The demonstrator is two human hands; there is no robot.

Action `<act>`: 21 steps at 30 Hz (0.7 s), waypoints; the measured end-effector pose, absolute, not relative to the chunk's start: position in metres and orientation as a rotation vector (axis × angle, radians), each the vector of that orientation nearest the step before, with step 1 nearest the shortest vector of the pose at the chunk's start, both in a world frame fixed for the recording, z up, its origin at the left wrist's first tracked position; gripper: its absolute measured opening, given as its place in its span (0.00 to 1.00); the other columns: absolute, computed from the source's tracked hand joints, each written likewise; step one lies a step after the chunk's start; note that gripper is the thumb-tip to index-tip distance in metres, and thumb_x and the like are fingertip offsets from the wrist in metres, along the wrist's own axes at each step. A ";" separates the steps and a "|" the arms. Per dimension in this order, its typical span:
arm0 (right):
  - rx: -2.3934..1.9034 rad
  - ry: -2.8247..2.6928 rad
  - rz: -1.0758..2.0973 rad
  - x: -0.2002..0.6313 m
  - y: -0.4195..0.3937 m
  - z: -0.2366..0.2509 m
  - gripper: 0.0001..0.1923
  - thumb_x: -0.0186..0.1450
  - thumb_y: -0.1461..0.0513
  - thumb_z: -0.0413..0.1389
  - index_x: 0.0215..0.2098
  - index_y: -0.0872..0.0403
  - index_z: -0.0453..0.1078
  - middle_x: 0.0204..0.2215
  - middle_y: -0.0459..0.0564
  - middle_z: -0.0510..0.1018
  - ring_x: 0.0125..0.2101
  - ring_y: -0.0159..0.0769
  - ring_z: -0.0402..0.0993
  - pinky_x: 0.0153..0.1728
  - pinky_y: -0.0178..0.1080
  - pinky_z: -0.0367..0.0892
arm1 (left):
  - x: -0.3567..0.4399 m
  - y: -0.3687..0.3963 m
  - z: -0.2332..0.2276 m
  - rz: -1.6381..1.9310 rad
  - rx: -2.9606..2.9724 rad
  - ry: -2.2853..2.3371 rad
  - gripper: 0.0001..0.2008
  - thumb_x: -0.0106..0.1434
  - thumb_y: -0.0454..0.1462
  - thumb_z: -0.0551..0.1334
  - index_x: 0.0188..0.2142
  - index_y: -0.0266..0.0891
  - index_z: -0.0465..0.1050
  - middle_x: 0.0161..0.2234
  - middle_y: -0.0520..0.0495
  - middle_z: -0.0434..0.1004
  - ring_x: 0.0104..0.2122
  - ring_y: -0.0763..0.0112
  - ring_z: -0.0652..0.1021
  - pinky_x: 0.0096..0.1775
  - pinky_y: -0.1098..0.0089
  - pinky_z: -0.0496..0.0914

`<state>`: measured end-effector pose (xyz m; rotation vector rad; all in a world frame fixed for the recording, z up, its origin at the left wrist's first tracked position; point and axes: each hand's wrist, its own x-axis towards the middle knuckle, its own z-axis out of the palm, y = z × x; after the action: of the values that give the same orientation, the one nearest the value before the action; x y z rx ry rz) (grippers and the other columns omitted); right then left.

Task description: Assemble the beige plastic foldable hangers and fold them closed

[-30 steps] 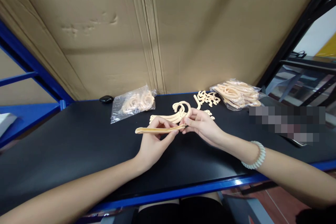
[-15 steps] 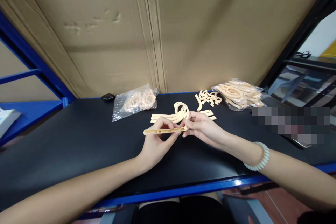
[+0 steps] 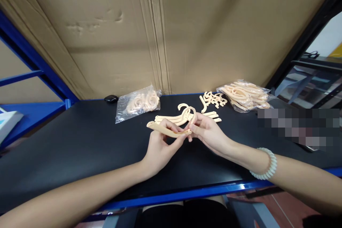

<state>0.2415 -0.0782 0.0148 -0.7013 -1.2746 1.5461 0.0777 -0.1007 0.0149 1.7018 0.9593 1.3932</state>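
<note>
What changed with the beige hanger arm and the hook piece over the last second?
The hanger arm tipped: its free left end rose in the left hand. The right hand lifted the hook piece upright at the arm's right end. Both grips and the parts bags stayed put.

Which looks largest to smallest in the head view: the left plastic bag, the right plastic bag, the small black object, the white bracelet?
1. Right plastic bag and left plastic bag: they look alike in size, so I do not rank them.
2. White bracelet, though nearness to the camera enlarges it.
3. Small black object.
</note>
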 end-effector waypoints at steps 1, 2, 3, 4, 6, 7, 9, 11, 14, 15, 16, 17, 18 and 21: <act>-0.700 -1.276 1.532 0.241 -0.079 0.015 0.17 0.55 0.56 0.64 0.24 0.53 0.60 0.23 0.42 0.73 0.22 0.30 0.70 0.27 0.38 0.68 | 0.078 -0.100 0.015 1.399 1.664 0.938 0.10 0.56 0.36 0.68 0.27 0.39 0.66 0.28 0.52 0.71 0.30 0.71 0.76 0.34 0.71 0.71; -0.700 -1.280 1.519 0.241 -0.079 0.016 0.16 0.55 0.56 0.64 0.24 0.53 0.61 0.23 0.43 0.73 0.24 0.30 0.70 0.28 0.38 0.68 | 0.078 -0.100 0.014 1.403 1.624 0.917 0.10 0.56 0.35 0.68 0.28 0.39 0.65 0.28 0.52 0.71 0.30 0.71 0.76 0.35 0.71 0.72; -0.699 -1.288 1.504 0.241 -0.079 0.017 0.16 0.55 0.56 0.64 0.24 0.53 0.61 0.24 0.43 0.72 0.25 0.31 0.70 0.29 0.38 0.68 | 0.078 -0.098 0.014 1.406 1.585 0.899 0.10 0.56 0.35 0.68 0.29 0.40 0.65 0.29 0.53 0.72 0.31 0.71 0.77 0.36 0.70 0.72; -0.699 -1.301 1.481 0.241 -0.080 0.018 0.15 0.55 0.56 0.64 0.24 0.53 0.62 0.25 0.44 0.72 0.27 0.31 0.70 0.29 0.37 0.67 | 0.077 -0.097 0.013 1.407 1.544 0.887 0.10 0.56 0.35 0.68 0.31 0.40 0.65 0.30 0.52 0.72 0.32 0.71 0.77 0.36 0.70 0.73; -0.708 -1.345 1.411 0.242 -0.079 0.020 0.15 0.56 0.56 0.64 0.24 0.53 0.63 0.28 0.44 0.71 0.28 0.29 0.67 0.29 0.35 0.66 | 0.076 -0.094 0.012 1.400 1.464 0.890 0.12 0.55 0.36 0.68 0.33 0.39 0.65 0.33 0.52 0.73 0.33 0.70 0.78 0.36 0.70 0.73; -0.713 -1.369 1.375 0.243 -0.079 0.021 0.15 0.56 0.56 0.64 0.24 0.53 0.63 0.29 0.44 0.70 0.27 0.28 0.65 0.27 0.34 0.64 | 0.075 -0.093 0.012 1.390 1.430 0.897 0.13 0.55 0.36 0.68 0.34 0.39 0.64 0.34 0.51 0.74 0.34 0.70 0.78 0.35 0.70 0.73; -0.721 -1.402 1.346 0.244 -0.078 0.021 0.15 0.56 0.55 0.64 0.25 0.53 0.63 0.28 0.44 0.68 0.26 0.27 0.62 0.23 0.33 0.60 | 0.075 -0.092 0.011 1.366 1.374 0.903 0.15 0.54 0.36 0.69 0.36 0.39 0.64 0.36 0.50 0.75 0.35 0.69 0.78 0.34 0.70 0.74; -0.723 -1.405 1.361 0.244 -0.077 0.019 0.15 0.55 0.54 0.64 0.26 0.53 0.64 0.27 0.43 0.67 0.24 0.27 0.61 0.21 0.32 0.59 | 0.075 -0.092 0.011 1.343 1.340 0.896 0.16 0.54 0.37 0.68 0.38 0.40 0.63 0.37 0.49 0.75 0.37 0.68 0.78 0.34 0.70 0.75; -0.735 -1.402 1.379 0.242 -0.077 0.016 0.16 0.54 0.54 0.65 0.26 0.53 0.64 0.25 0.43 0.69 0.22 0.27 0.64 0.21 0.33 0.62 | 0.076 -0.094 0.012 1.290 1.316 0.888 0.19 0.53 0.36 0.69 0.40 0.40 0.61 0.35 0.51 0.76 0.36 0.69 0.79 0.37 0.68 0.75; -0.740 -1.408 1.382 0.241 -0.077 0.015 0.16 0.54 0.54 0.65 0.25 0.53 0.64 0.25 0.43 0.69 0.22 0.27 0.65 0.22 0.34 0.64 | 0.077 -0.094 0.012 1.275 1.309 0.894 0.20 0.52 0.36 0.70 0.40 0.40 0.61 0.34 0.51 0.77 0.35 0.69 0.79 0.38 0.67 0.75; -0.746 -1.418 1.387 0.241 -0.078 0.015 0.15 0.53 0.54 0.65 0.25 0.53 0.65 0.24 0.43 0.70 0.22 0.28 0.66 0.22 0.35 0.66 | 0.077 -0.095 0.013 1.266 1.301 0.901 0.20 0.52 0.35 0.70 0.39 0.40 0.61 0.33 0.51 0.77 0.35 0.69 0.80 0.40 0.67 0.74; -0.750 -1.438 1.392 0.240 -0.078 0.015 0.15 0.53 0.54 0.65 0.25 0.54 0.66 0.24 0.43 0.70 0.22 0.28 0.67 0.23 0.35 0.68 | 0.077 -0.095 0.013 1.262 1.291 0.905 0.20 0.51 0.35 0.70 0.38 0.40 0.61 0.32 0.52 0.78 0.34 0.69 0.80 0.40 0.67 0.74; -0.751 -1.470 1.395 0.241 -0.077 0.016 0.14 0.53 0.54 0.65 0.26 0.54 0.67 0.24 0.44 0.71 0.22 0.29 0.68 0.23 0.36 0.69 | 0.078 -0.095 0.014 1.260 1.279 0.900 0.20 0.51 0.35 0.70 0.37 0.40 0.61 0.31 0.52 0.78 0.34 0.69 0.80 0.41 0.66 0.74; -0.779 -1.633 1.313 0.251 -0.066 0.023 0.13 0.58 0.52 0.61 0.32 0.54 0.73 0.26 0.47 0.73 0.24 0.32 0.70 0.24 0.38 0.70 | 0.078 -0.094 0.015 1.244 1.234 0.873 0.20 0.51 0.34 0.71 0.35 0.41 0.59 0.30 0.53 0.77 0.33 0.69 0.80 0.43 0.65 0.73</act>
<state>0.2515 -0.0664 0.0227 -0.7792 -1.6328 1.3127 0.0780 -0.0939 0.0152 1.2336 0.8731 1.2444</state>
